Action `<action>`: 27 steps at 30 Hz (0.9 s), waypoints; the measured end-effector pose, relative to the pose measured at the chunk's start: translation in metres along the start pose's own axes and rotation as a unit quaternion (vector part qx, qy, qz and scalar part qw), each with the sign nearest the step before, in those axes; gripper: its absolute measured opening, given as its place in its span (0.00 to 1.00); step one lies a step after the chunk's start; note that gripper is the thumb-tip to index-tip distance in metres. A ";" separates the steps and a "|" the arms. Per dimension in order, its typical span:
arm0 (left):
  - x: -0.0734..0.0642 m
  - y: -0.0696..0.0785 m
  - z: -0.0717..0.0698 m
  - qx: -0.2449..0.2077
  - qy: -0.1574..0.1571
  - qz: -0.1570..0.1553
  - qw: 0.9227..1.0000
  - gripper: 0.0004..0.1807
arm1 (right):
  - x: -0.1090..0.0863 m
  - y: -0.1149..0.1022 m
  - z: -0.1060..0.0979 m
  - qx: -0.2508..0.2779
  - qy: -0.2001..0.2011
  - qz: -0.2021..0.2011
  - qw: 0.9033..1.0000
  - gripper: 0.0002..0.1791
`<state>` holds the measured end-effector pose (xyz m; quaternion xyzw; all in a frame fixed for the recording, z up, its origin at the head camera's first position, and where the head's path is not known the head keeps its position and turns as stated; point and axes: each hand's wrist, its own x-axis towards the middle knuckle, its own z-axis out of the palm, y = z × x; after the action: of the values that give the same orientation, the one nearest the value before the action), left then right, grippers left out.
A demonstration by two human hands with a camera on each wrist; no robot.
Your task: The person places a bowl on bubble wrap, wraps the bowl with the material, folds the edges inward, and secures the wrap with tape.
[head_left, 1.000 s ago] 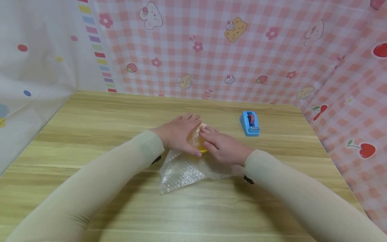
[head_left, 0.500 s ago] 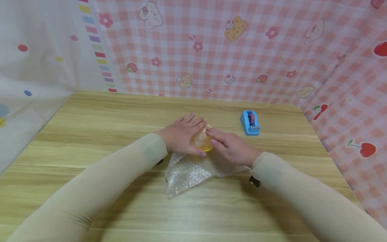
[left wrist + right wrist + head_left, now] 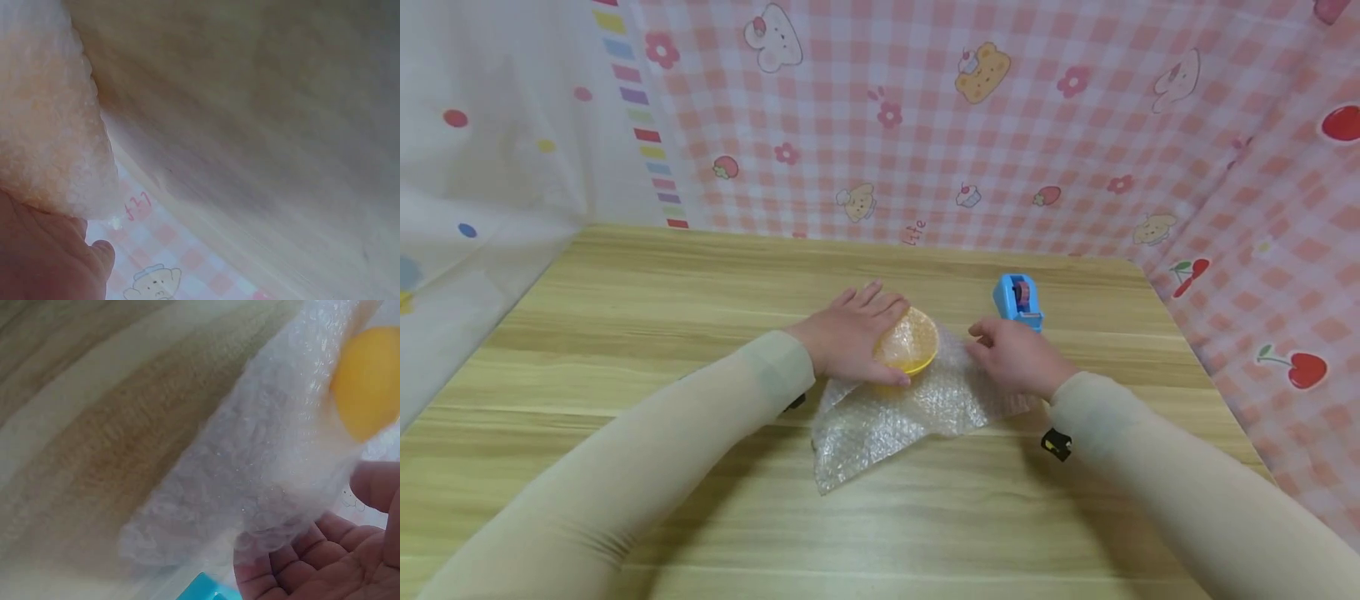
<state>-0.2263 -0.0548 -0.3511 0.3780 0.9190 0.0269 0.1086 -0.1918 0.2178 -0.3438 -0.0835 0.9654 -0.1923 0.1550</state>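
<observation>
A round yellow bowl (image 3: pixel 922 365) sits on a sheet of bubble wrap (image 3: pixel 880 433), with part of the wrap folded over its top. My left hand (image 3: pixel 853 337) rests on the wrapped bowl's left side, fingers straight and spread. In the left wrist view the wrap (image 3: pixel 50 119) bulges above that hand (image 3: pixel 50 250). My right hand (image 3: pixel 1018 357) is at the wrap's right part, apart from the bowl. The right wrist view has its loosely bent fingers (image 3: pixel 300 562) under the wrap's edge, thumb apart from them. The bowl's yellow side (image 3: pixel 369 384) shows there too.
A blue tape dispenser (image 3: pixel 1017 296) with a pinkish roll stands just behind my right hand. The wooden table (image 3: pixel 647 308) meets a pink checked cloth (image 3: pixel 850 117) at the back, with more cloth along both sides.
My right hand has left the bowl and moved right to the wrap's right part, uncovering the bowl's right side. The left hand and wrap first shifted slightly right, then stayed.
</observation>
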 end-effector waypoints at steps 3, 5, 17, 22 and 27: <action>0.000 -0.001 0.000 -0.001 -0.003 -0.001 1.000 0.65 | 0.000 0.002 -0.001 -0.014 -0.017 0.007 1.000 0.27; -0.001 -0.001 -0.001 -0.002 -0.005 0.000 1.000 0.65 | 0.000 0.003 0.000 -0.025 -0.028 0.009 0.999 0.26; 0.000 -0.002 -0.003 -0.006 -0.016 0.003 1.000 0.64 | -0.002 0.010 -0.001 -0.014 -0.053 0.034 0.998 0.18; 0.000 -0.001 -0.003 -0.008 -0.023 -0.002 1.000 0.65 | -0.003 0.011 -0.001 -0.006 -0.052 0.039 0.998 0.18; 0.001 -0.001 -0.003 -0.005 -0.022 -0.001 1.000 0.65 | -0.004 0.011 -0.002 0.005 -0.058 0.049 0.997 0.18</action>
<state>-0.2283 -0.0549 -0.3481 0.3766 0.9168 0.0228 0.1307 -0.1900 0.2293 -0.3456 -0.0466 0.9567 -0.1843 0.2202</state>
